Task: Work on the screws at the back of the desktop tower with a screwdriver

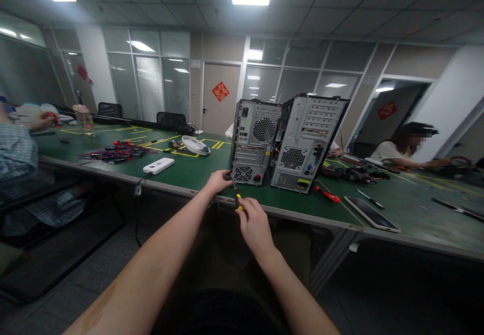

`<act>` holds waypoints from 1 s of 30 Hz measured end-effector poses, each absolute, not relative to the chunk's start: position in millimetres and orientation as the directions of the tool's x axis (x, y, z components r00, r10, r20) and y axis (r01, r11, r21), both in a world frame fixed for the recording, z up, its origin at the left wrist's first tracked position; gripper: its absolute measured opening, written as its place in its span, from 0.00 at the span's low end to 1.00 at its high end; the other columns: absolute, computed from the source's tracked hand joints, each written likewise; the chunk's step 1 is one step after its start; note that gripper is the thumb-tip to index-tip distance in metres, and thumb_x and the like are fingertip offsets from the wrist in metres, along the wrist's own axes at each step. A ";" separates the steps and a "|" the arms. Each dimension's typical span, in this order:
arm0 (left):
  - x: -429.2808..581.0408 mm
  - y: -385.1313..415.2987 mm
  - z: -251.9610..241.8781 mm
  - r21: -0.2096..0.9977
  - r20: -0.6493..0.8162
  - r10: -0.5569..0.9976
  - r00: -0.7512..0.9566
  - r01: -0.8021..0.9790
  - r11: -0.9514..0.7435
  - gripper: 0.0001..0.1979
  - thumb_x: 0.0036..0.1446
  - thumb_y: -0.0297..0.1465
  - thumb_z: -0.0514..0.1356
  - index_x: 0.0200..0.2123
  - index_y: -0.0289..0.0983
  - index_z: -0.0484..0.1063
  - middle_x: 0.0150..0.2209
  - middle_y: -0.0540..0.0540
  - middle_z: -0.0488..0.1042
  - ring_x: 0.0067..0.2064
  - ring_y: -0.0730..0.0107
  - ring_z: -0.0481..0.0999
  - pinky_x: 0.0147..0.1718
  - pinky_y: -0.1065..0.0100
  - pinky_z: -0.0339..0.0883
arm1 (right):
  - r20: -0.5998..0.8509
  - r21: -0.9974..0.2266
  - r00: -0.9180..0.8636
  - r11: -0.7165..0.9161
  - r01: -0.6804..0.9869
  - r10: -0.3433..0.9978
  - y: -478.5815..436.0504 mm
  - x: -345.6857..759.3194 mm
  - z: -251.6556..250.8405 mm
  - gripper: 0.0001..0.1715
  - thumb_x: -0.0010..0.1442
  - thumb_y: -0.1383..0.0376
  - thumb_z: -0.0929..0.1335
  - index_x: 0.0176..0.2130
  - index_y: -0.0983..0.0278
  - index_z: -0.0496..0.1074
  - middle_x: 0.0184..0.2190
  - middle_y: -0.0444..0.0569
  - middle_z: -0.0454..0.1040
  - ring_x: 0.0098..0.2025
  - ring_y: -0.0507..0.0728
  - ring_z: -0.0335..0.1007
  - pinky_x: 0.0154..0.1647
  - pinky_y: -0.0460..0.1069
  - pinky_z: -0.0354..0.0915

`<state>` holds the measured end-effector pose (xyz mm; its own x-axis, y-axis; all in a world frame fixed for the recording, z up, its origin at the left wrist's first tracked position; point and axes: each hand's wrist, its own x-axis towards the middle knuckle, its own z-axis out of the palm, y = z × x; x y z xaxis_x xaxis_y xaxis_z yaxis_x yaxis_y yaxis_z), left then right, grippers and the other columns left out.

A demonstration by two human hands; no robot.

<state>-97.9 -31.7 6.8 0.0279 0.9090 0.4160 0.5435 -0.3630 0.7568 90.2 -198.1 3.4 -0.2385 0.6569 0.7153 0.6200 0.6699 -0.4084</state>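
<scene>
Two computer tower cases stand on the green table (189, 174) with their backs toward me: a grey one (254, 141) on the left and a larger one (308, 141) on the right. My left hand (218, 180) rests against the lower left corner of the grey case, fingers curled on its edge. My right hand (254, 221) is closed round a screwdriver with a yellow and black handle (238, 199). Its tip points up at the bottom left corner of the grey case.
A red-handled screwdriver (328, 195), a phone (371, 213) and a pen lie right of the cases. A white device (159, 165), a small fan (195, 145) and coloured wires (113, 152) lie left. One person sits at the far right (404, 148), another at the left edge (17, 153).
</scene>
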 end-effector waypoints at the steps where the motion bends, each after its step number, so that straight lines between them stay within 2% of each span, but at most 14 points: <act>1: -97.8 -32.3 7.1 0.760 0.416 0.909 0.031 0.537 -0.366 0.24 0.50 0.27 0.70 0.53 0.35 0.78 0.49 0.42 0.82 0.49 0.61 0.83 0.49 0.68 0.75 | 0.716 -0.402 -0.246 0.674 0.620 0.653 -198.4 90.2 3.5 0.17 0.66 0.72 0.65 0.52 0.65 0.76 0.49 0.57 0.74 0.49 0.61 0.75 0.55 0.55 0.72; 5: -97.7 -32.9 7.6 0.763 0.411 0.911 0.031 0.535 -0.363 0.26 0.49 0.26 0.70 0.54 0.35 0.78 0.50 0.42 0.82 0.50 0.60 0.83 0.50 0.68 0.75 | 0.715 -0.387 -0.262 0.679 0.624 0.649 -198.7 90.4 3.1 0.20 0.65 0.73 0.64 0.53 0.64 0.77 0.51 0.57 0.73 0.48 0.60 0.75 0.54 0.54 0.72; 12: -97.6 -30.1 6.2 0.778 0.394 0.918 0.036 0.518 -0.355 0.26 0.51 0.26 0.70 0.54 0.34 0.77 0.51 0.42 0.82 0.51 0.62 0.82 0.51 0.69 0.74 | 0.685 -0.407 -0.262 0.656 0.636 0.679 -198.1 88.8 -0.2 0.17 0.65 0.70 0.68 0.52 0.65 0.77 0.48 0.55 0.75 0.46 0.60 0.76 0.53 0.54 0.72; 19: -98.4 -27.3 3.8 0.774 0.406 0.913 0.030 0.521 -0.361 0.25 0.50 0.25 0.70 0.54 0.35 0.78 0.49 0.42 0.82 0.50 0.61 0.83 0.50 0.68 0.75 | 0.707 -0.398 -0.241 0.656 0.642 0.665 -198.7 87.7 -1.2 0.15 0.66 0.68 0.67 0.52 0.65 0.76 0.47 0.55 0.76 0.48 0.60 0.75 0.54 0.54 0.71; 25: -99.4 -22.0 -0.4 0.772 0.418 0.908 0.040 0.511 -0.378 0.25 0.49 0.26 0.70 0.53 0.35 0.78 0.50 0.42 0.82 0.50 0.62 0.83 0.50 0.69 0.74 | 0.670 -0.404 -0.252 0.627 0.666 0.698 -198.6 85.3 -0.6 0.15 0.66 0.69 0.65 0.52 0.66 0.73 0.48 0.56 0.72 0.48 0.59 0.74 0.53 0.52 0.70; 30: -100.3 -20.2 -1.7 0.763 0.433 0.900 0.041 0.515 -0.390 0.25 0.49 0.27 0.70 0.53 0.36 0.79 0.49 0.43 0.83 0.49 0.62 0.83 0.49 0.70 0.75 | 0.633 -0.366 -0.220 0.536 0.761 0.743 -190.7 74.8 1.2 0.16 0.66 0.70 0.65 0.53 0.66 0.71 0.49 0.55 0.69 0.48 0.59 0.73 0.52 0.52 0.70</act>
<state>-100.3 -20.2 -1.7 0.0406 0.9005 0.4330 0.5155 -0.3901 0.7630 74.8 -190.7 1.2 -0.2195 0.7427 0.6326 0.7608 0.5362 -0.3655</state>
